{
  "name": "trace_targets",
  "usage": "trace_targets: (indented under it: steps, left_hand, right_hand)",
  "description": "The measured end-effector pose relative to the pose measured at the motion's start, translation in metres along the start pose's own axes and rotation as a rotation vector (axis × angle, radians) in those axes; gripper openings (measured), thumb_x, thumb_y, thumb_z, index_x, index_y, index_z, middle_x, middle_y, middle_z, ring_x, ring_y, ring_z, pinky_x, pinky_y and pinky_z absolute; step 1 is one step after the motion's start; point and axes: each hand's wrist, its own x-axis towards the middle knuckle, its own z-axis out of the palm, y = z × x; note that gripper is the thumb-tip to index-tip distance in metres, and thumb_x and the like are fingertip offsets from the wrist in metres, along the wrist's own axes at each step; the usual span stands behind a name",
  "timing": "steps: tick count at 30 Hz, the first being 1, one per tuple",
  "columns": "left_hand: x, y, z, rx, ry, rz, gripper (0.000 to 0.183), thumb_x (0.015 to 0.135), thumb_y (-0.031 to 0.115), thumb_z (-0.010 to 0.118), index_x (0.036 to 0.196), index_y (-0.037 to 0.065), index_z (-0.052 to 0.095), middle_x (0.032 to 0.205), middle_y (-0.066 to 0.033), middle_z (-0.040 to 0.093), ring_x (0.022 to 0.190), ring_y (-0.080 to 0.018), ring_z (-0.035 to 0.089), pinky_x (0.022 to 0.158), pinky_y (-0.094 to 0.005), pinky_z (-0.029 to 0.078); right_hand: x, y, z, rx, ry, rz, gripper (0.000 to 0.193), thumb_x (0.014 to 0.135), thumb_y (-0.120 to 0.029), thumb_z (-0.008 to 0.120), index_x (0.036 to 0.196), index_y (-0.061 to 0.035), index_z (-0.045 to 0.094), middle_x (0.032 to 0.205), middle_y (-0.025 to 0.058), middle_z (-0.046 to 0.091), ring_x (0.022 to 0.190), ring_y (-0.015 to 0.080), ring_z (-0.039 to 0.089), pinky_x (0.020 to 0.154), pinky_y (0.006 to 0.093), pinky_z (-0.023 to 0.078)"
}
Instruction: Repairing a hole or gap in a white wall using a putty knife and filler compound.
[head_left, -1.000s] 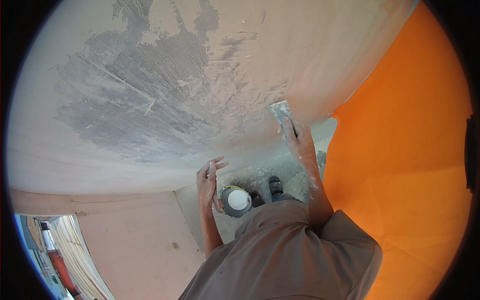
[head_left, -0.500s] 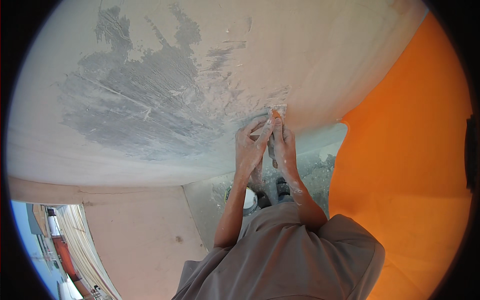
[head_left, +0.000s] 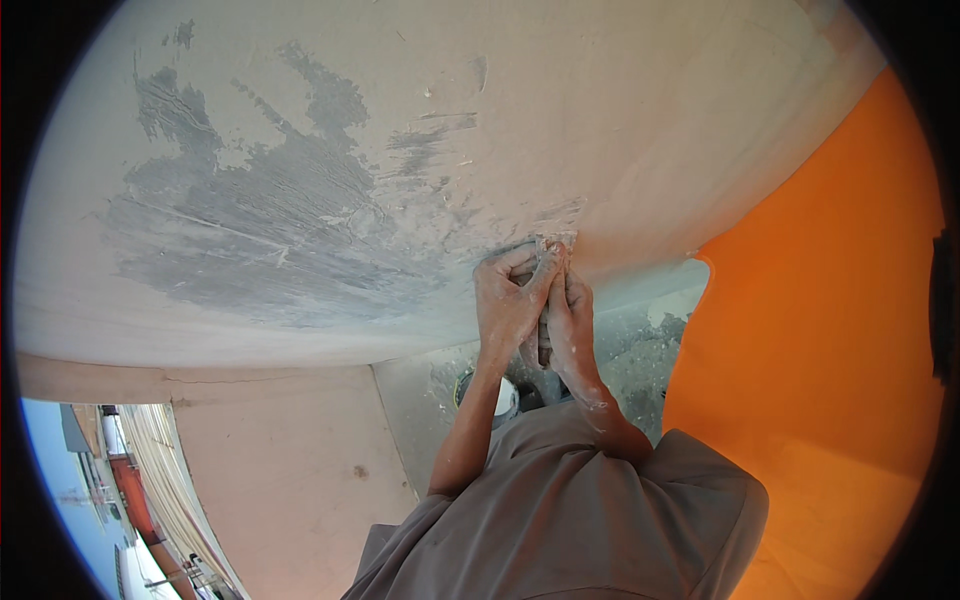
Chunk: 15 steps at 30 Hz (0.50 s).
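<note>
A putty knife (head_left: 544,349) is gripped in both my hands, its blade end up against the pale wall. My right hand (head_left: 570,318) wraps round its handle. My left hand (head_left: 507,300) is closed, with thumb and fingertips pinched at the blade end. White dust coats both hands. Most of the tool is hidden behind the fingers. Just left of the blade, the wall (head_left: 640,130) has a broad, rough grey patch (head_left: 270,200) with scrape marks and ragged edges.
An orange surface (head_left: 800,330) rises along my right side. Below my left forearm, a round bucket (head_left: 507,398) with white contents stands on a spattered floor (head_left: 637,350). A pinkish wall panel (head_left: 290,470) lies lower left, beside an opening to the outdoors.
Both hands and the putty knife have moved slightly down and towards me. The left fingertips now cover more of the blade end. The view has shifted a little.
</note>
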Motion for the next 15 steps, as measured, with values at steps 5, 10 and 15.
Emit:
trace_targets:
  steps: [5, 10, 15]
  left_hand:
    - [-0.002, 0.020, -0.002, 0.151, 0.030, -0.040, 0.027, 0.094, 0.019, 0.073, 0.080, -0.004, 0.069, 0.059, 0.0007, 0.053, 0.062, -0.0036, 0.043, 0.055, -0.0257, 0.039]
    - [0.000, 0.029, -0.002, 0.231, 0.026, -0.010, 0.029, 0.094, 0.020, 0.072, 0.080, -0.005, 0.069, 0.057, 0.0006, 0.050, 0.061, -0.0037, 0.041, 0.052, -0.0261, 0.037]
    - [0.000, 0.013, 0.002, 0.095, 0.031, -0.011, 0.020, 0.095, 0.014, 0.072, 0.084, -0.004, 0.074, 0.066, 0.0069, 0.060, 0.064, -0.0006, 0.044, 0.053, -0.0217, 0.036]
  right_hand:
    - [-0.005, 0.004, 0.008, 0.165, 0.007, 0.082, 0.042, 0.113, -0.031, 0.043, 0.099, 0.0023, 0.064, 0.078, -0.0032, 0.060, 0.070, 0.0018, 0.049, 0.061, 0.0216, 0.043]
    - [-0.007, -0.006, 0.012, 0.284, 0.033, 0.205, 0.041, 0.113, -0.031, 0.043, 0.099, 0.0018, 0.064, 0.075, -0.0038, 0.059, 0.067, 0.0009, 0.048, 0.058, 0.0206, 0.042]
    - [-0.001, -0.010, 0.006, 0.099, 0.019, 0.095, 0.041, 0.113, -0.029, 0.044, 0.098, 0.0040, 0.064, 0.074, -0.0018, 0.059, 0.071, 0.0035, 0.050, 0.061, 0.0246, 0.044]
